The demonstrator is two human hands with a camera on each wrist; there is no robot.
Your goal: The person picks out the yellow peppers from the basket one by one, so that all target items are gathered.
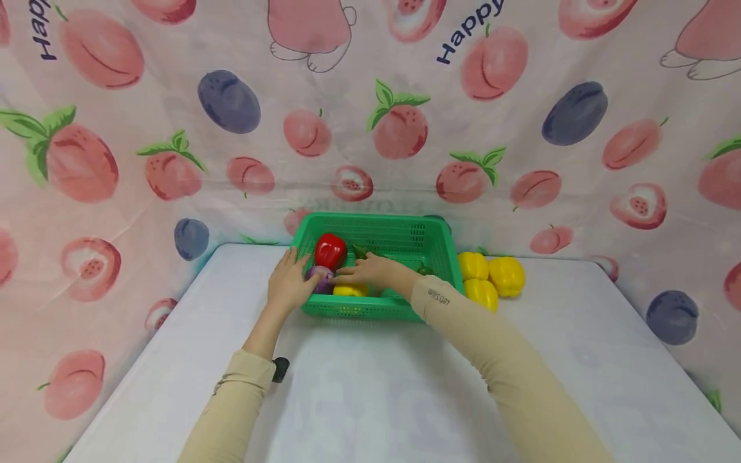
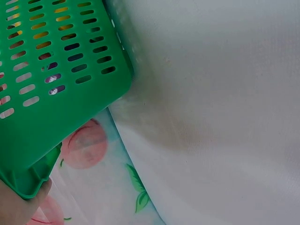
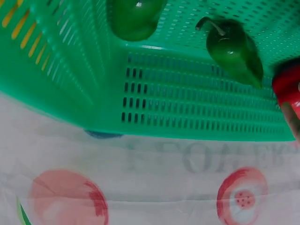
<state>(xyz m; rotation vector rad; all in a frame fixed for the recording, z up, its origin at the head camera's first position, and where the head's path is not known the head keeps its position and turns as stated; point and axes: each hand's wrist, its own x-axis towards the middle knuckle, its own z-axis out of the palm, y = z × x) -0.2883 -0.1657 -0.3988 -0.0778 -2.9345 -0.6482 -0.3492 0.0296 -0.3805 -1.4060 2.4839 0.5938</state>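
A green plastic basket (image 1: 370, 309) holds a red bell pepper (image 1: 330, 251), a round purple vegetable (image 1: 320, 283) that looks like an onion, a yellow bell pepper (image 1: 350, 290) and green peppers (image 3: 234, 51). My left hand (image 1: 288, 283) grips the basket's left rim, its thumb reaching inward near the purple vegetable. In the left wrist view, part of that hand (image 2: 14, 206) wraps the rim's corner. My right hand (image 1: 376, 271) is inside the basket above the yellow pepper, its extended fingers reaching to the purple vegetable. Whether they touch it is unclear. In the right wrist view, a fingertip shows beside the red pepper (image 3: 288, 86).
Several yellow bell peppers (image 1: 506, 276) sit together on the white table (image 1: 370, 386), just right of the basket. Behind the basket hangs a fruit-printed cloth (image 1: 359, 128), close to its back wall. A dark band (image 1: 280, 370) is on the left wrist.
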